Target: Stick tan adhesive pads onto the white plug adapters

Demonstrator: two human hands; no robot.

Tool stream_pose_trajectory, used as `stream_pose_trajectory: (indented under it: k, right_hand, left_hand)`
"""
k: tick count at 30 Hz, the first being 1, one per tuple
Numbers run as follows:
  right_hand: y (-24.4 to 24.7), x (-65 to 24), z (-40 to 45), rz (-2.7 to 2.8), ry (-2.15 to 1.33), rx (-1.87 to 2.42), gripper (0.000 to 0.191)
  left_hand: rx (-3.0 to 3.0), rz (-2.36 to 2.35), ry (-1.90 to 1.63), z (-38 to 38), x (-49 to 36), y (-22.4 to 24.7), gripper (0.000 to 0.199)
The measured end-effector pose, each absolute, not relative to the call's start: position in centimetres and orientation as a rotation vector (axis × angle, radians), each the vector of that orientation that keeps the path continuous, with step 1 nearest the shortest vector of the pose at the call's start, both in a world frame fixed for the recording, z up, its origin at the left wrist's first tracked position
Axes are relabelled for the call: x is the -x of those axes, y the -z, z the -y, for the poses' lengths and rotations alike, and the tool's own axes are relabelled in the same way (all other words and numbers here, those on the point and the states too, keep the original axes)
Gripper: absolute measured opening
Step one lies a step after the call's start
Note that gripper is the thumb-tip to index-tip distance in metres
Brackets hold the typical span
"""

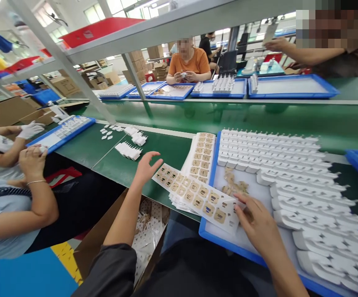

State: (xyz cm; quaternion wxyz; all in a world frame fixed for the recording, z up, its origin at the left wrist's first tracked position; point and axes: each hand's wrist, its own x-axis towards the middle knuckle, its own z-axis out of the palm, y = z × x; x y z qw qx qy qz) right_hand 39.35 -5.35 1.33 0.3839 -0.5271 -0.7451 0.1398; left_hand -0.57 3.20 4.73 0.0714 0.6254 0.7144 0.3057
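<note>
A pale, glossy sticker sheet (197,199) slants just below centre, toward five o'clock, over a blue tray's rim (222,242). It bears rows of tan, rounded-square patches with small dark or blue areas; any markings are too small to read. At its ten o'clock end, the left hand (144,168) is open, fingers spread. At four o'clock, the right hand's (257,220) fingertips are at its end; whether pinching, I cannot tell.

left hand (148,168) loosely cupped, right hand (256,220) pinched, both forearms (122,218) outstretched
</note>
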Motion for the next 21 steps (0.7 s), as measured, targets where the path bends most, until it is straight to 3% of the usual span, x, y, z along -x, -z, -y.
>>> stream_pose_trajectory:
  k: [4, 7, 11, 13, 17, 21]
  right_hand:
    - [-3.1, -38.9, 6.0, 1.783, -0.574, 1.311, 0.027]
    - [-3.7, -38.9, 6.3, 1.694, -0.643, 1.284, 0.025]
    - [-3.9, -39.1, 6.5, 1.621, -0.63, 1.252, 0.019]
    - [-4.1, -39.0, 6.6, 1.634, -0.448, 1.223, 0.017]
    - [-4.3, -38.3, 6.8, 1.749, 0.086, 1.049, 0.031]
    - [-4.2, -37.5, 6.9, 1.901, 0.177, 0.958, 0.025]
  left_hand:
    - [-2.32, -1.175, -0.839, -1.5, -7.9, -6.0, 0.034]
    - [-2.4, -0.805, -0.607, -1.3, -12.8, -7.2, 0.051]
    - [-2.228, -0.763, -0.171, -2.1, -15.9, -8.7, 0.042]
    - [-2.057, -0.758, -0.065, -2.5, -16.4, -9.1, 0.034]
    - [-1.721, -0.757, -0.138, -2.9, -16.8, -9.1, 0.043]
    - [-1.475, -0.747, -0.159, -2.9, -16.7, -8.9, 0.054]
